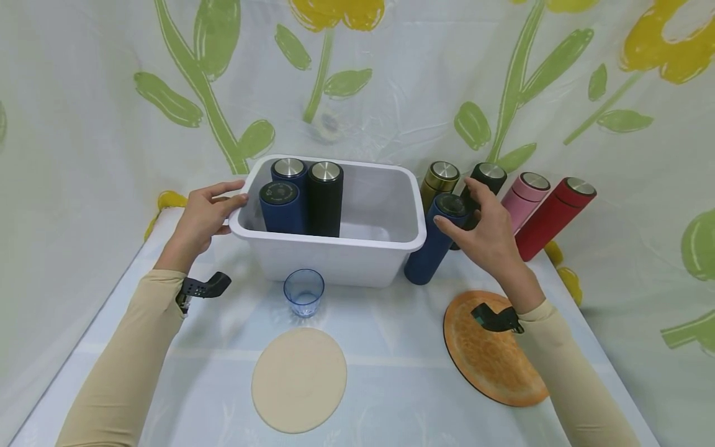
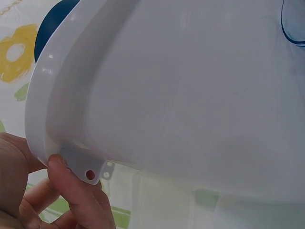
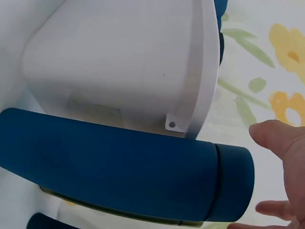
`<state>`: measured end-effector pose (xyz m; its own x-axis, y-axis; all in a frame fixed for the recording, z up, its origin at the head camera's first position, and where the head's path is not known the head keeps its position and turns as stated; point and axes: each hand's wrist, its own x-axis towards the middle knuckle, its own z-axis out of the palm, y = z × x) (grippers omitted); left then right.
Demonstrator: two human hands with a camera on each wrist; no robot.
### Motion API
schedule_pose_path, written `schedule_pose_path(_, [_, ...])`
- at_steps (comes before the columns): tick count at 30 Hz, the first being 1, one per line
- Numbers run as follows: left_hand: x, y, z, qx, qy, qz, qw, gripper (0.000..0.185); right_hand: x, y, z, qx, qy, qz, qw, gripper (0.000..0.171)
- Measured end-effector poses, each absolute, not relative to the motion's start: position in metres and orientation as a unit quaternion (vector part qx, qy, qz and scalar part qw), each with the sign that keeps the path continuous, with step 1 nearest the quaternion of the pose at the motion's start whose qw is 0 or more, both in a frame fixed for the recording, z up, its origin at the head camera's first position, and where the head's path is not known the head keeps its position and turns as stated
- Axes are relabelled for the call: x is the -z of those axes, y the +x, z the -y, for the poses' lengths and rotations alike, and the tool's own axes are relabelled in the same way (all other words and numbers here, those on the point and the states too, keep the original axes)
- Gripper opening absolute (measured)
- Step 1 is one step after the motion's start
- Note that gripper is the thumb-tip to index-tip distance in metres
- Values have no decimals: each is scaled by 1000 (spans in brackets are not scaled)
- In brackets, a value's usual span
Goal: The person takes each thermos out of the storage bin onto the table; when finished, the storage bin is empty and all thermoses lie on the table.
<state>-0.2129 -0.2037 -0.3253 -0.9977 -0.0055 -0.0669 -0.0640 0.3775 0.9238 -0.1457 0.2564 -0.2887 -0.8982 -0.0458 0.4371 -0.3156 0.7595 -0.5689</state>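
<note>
A white plastic bin (image 1: pixel 329 243) stands mid-table with two blue bottles (image 1: pixel 279 208) and a black bottle (image 1: pixel 325 198) upright at its left end. My left hand (image 1: pixel 209 211) grips the bin's left rim; in the left wrist view its fingers (image 2: pixel 71 188) press under the bin's (image 2: pixel 167 95) lip. Just right of the bin stands another blue bottle (image 1: pixel 427 254). My right hand (image 1: pixel 480 230) arches over its cap with fingers spread. The right wrist view shows a gap between the thumb (image 3: pixel 281 140) and that bottle's (image 3: pixel 119 162) cap, beside the bin wall (image 3: pixel 109 57).
Gold (image 1: pixel 439 181), black (image 1: pixel 487 179), pink (image 1: pixel 525 197) and red (image 1: pixel 555 217) bottles lean along the back right. A clear blue glass (image 1: pixel 304 292) stands before the bin. A beige round mat (image 1: pixel 298 379) and an orange round mat (image 1: pixel 491 354) lie nearer me. Flowered cloth hangs behind.
</note>
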Motion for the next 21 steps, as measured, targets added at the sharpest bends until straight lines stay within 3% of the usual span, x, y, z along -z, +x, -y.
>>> schedule_pose_path(21, [323, -211, 203, -560, -20, -828, 26, 56, 273, -146, -244, -295, 139, 914, 242, 81])
